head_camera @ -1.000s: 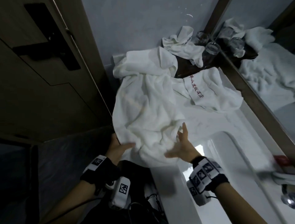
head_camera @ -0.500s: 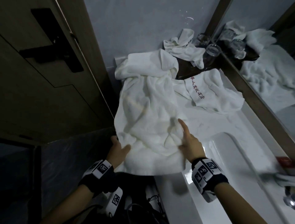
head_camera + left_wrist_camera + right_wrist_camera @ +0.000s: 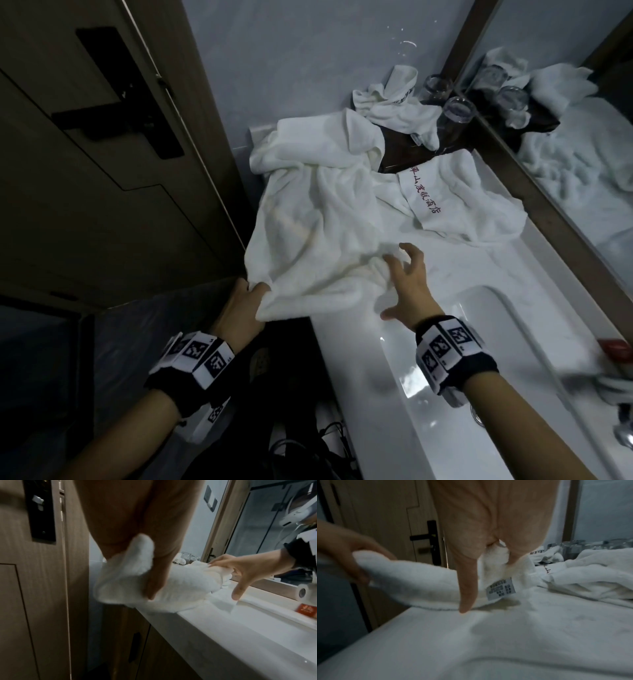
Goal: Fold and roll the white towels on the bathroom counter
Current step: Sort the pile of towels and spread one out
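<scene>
A large crumpled white towel [image 3: 318, 233] [image 3: 180, 585] [image 3: 419, 577] covers the left end of the white counter [image 3: 376, 359]. My left hand [image 3: 251, 298] [image 3: 154, 585] grips its near-left corner at the counter's front edge. My right hand [image 3: 404, 270] [image 3: 488, 568] [image 3: 240, 572] has its fingers curled into a bunched fold at the towel's near-right edge, thumb sticking out. A care label hangs from that fold. A second white towel [image 3: 455, 205] with red lettering lies behind, and a small third one [image 3: 397, 109] is heaped on a dark tray [image 3: 404, 150].
Upturned glasses [image 3: 459, 109] stand on the tray by the mirror [image 3: 582, 154]. The sink basin [image 3: 513, 359] lies right of my hands, a red packet [image 3: 616, 349] at its far rim. A wooden door [image 3: 85, 154] closes the left side. A paper roll [image 3: 307, 592] lies by the mirror.
My right hand has gone from lying flat on the towel to clawing into a fold a little farther back. The towel's near edge is bunched up. The left hand keeps its corner.
</scene>
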### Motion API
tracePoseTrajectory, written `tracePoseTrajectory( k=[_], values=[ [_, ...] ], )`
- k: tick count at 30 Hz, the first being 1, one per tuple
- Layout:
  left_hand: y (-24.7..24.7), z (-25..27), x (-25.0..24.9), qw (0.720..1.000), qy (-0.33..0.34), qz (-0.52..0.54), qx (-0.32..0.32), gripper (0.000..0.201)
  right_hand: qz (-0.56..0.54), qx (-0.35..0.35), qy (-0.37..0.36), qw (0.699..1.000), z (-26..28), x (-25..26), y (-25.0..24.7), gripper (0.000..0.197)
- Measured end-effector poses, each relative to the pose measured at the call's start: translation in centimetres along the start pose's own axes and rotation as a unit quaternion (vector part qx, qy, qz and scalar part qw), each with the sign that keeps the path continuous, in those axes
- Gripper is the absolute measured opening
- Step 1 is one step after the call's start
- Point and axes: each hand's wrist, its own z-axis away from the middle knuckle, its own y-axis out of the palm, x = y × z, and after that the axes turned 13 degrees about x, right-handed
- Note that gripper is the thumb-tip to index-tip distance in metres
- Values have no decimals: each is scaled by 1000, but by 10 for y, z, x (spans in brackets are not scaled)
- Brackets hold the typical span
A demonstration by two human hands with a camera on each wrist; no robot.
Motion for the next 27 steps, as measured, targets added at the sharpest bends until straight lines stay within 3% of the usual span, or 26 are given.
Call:
tracePoseTrajectory(
  k=[2, 5, 9, 12, 14, 18, 24, 27],
  values=[
    [4, 3, -1, 997, -10, 77, -8, 14, 34, 6, -1, 999, -1, -4, 11, 104],
    [5, 4, 0, 989, 10, 140, -42, 20, 79, 15, -37, 996, -3, -5, 24, 91],
    [-3, 12, -12, 986, 147, 76, -34, 37, 131, 15, -16, 991, -7, 0, 31, 63],
    [-8, 14, -20, 985, 139, 95, -38, 27, 159, 20, 31, 987, -11, 0, 29, 41],
    [-12, 10, -17, 986, 110, 115, -47, 18, 125, 38, 41, 991, -12, -6, 23, 28],
    [-21, 9, -10, 986, 82, 130, -59, 9, -97, 88, 30, 991, -2, -13, -5, 15],
    [-33, 7, -14, 985, 90, 145, -32, 9, -182, 127, 39, 974, 7, -14, -33, 30],
    [-44, 6, -17, 988, 80, 128, -15, 10, -196, 188, 87, 959, 7, -14, -40, 41]
  ],
)
